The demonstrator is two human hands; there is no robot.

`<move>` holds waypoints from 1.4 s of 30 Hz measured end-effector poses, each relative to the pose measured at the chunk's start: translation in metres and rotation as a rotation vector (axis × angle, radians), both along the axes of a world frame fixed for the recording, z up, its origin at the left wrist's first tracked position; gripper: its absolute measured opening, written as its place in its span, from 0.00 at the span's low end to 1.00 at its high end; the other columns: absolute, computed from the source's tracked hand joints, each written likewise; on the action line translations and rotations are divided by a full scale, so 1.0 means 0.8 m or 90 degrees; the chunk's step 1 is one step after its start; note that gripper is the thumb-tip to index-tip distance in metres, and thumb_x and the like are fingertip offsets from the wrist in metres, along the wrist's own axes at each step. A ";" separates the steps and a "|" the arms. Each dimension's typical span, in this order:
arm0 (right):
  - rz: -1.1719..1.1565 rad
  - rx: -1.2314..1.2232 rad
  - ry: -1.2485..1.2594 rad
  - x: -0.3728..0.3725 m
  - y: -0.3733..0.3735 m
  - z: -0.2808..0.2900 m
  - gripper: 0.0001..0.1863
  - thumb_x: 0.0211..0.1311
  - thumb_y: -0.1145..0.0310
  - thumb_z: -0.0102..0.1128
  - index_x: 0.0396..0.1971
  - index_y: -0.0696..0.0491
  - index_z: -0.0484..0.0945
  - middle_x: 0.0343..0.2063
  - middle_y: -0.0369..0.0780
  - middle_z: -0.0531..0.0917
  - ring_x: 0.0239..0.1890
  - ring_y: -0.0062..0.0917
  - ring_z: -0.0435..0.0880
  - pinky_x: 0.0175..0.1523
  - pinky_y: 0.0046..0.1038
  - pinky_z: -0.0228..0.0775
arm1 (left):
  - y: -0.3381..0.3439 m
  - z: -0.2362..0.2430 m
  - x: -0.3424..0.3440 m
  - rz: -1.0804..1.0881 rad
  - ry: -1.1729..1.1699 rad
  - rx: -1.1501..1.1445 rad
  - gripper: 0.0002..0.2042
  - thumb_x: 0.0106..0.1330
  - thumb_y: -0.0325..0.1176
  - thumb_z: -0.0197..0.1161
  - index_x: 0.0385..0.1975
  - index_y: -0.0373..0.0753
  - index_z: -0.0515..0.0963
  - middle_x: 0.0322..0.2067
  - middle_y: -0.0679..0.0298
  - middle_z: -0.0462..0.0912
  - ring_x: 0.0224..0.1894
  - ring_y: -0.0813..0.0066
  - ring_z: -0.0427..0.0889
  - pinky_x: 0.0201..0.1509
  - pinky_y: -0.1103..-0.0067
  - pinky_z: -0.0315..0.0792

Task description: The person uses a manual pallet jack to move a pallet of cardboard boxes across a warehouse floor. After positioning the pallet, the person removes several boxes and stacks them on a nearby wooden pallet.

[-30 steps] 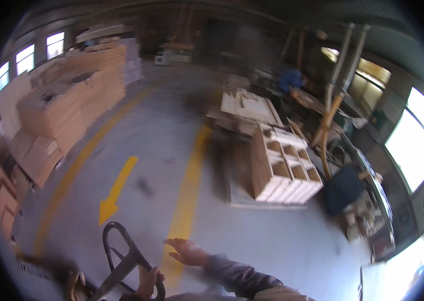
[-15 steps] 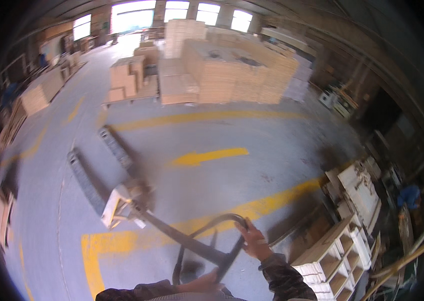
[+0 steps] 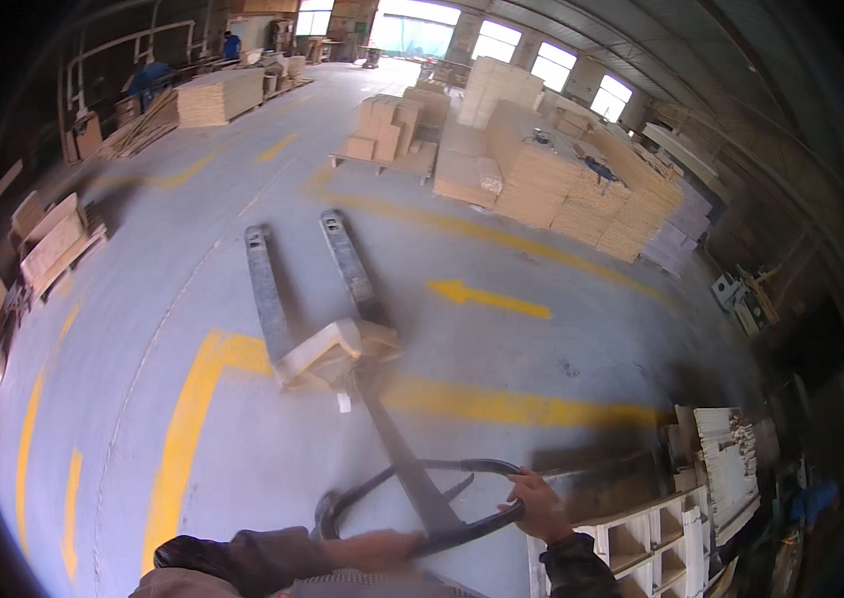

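A hand pallet jack stands ahead of me on the grey floor, its two bare forks pointing away. Its dark shaft slopes back to a black loop handle close to my body. My right hand is wrapped round the right side of that loop. On the near bar lies my left hand, closed round it, slightly blurred, with its fingers partly hidden. Between the forks and on top of them there is no load.
Large stacks of wooden boards stand ahead right, beside boxes on a pallet. White shelving and leaning panels are close on my right. Wood pieces on a pallet sit at left. Yellow lines mark the floor.
The pallet jack has swung clockwise, its forks now pointing more straight ahead. The view has turned left, so the board stacks sit farther right. Both hands stay on the handle.
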State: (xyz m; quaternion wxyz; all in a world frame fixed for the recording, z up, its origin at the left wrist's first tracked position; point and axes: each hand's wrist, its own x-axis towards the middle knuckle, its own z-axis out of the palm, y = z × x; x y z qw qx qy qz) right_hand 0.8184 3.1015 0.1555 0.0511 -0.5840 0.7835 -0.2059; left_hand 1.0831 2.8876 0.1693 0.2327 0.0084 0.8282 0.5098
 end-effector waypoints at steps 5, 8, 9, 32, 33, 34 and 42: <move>0.050 -0.084 0.055 0.092 0.060 -0.004 0.10 0.41 0.74 0.69 0.19 0.50 0.73 0.26 0.39 0.80 0.39 0.38 0.80 0.58 0.42 0.69 | 0.067 0.033 0.088 0.063 -0.088 -0.152 0.18 0.65 0.44 0.57 0.48 0.40 0.74 0.35 0.47 0.81 0.43 0.45 0.81 0.44 0.57 0.73; 0.114 -0.070 0.027 0.165 0.086 0.005 0.10 0.37 0.75 0.63 0.17 0.48 0.70 0.20 0.38 0.73 0.31 0.37 0.76 0.45 0.39 0.70 | 0.097 0.042 0.157 0.119 -0.132 -0.225 0.14 0.61 0.42 0.59 0.43 0.43 0.76 0.32 0.52 0.82 0.41 0.48 0.82 0.42 0.57 0.74; 0.126 -0.050 0.039 0.191 0.094 0.009 0.09 0.37 0.74 0.63 0.17 0.48 0.70 0.20 0.38 0.72 0.29 0.37 0.75 0.42 0.38 0.70 | 0.100 0.045 0.184 0.133 -0.134 -0.262 0.15 0.61 0.44 0.59 0.43 0.44 0.77 0.32 0.53 0.83 0.40 0.49 0.83 0.42 0.57 0.74; 0.072 -0.452 -0.029 0.569 0.036 0.144 0.11 0.51 0.71 0.64 0.33 0.53 0.73 0.24 0.41 0.76 0.26 0.42 0.78 0.31 0.40 0.67 | -0.205 -0.050 0.576 0.834 0.608 0.034 0.11 0.71 0.34 0.54 0.46 0.36 0.74 0.36 0.67 0.76 0.42 0.76 0.74 0.50 0.77 0.69; 0.053 -0.431 -0.090 0.556 0.037 0.141 0.12 0.49 0.71 0.65 0.34 0.52 0.73 0.27 0.42 0.77 0.31 0.42 0.79 0.34 0.41 0.67 | -0.202 -0.054 0.569 0.880 0.589 0.057 0.11 0.71 0.34 0.54 0.47 0.36 0.74 0.36 0.67 0.76 0.43 0.76 0.74 0.51 0.78 0.69; 0.016 -0.395 -0.138 0.543 0.038 0.138 0.14 0.47 0.71 0.65 0.36 0.52 0.74 0.31 0.43 0.78 0.35 0.42 0.79 0.37 0.42 0.67 | -0.201 -0.049 0.562 0.918 0.501 0.093 0.22 0.73 0.32 0.52 0.64 0.30 0.66 0.56 0.56 0.75 0.59 0.70 0.71 0.68 0.72 0.60; -0.109 -0.582 -0.209 0.459 0.020 0.141 0.13 0.41 0.77 0.67 0.30 0.56 0.76 0.21 0.45 0.78 0.23 0.42 0.79 0.30 0.34 0.73 | -0.080 0.009 0.544 0.929 0.529 -0.020 0.08 0.69 0.36 0.61 0.33 0.38 0.75 0.24 0.67 0.78 0.31 0.78 0.79 0.38 0.78 0.73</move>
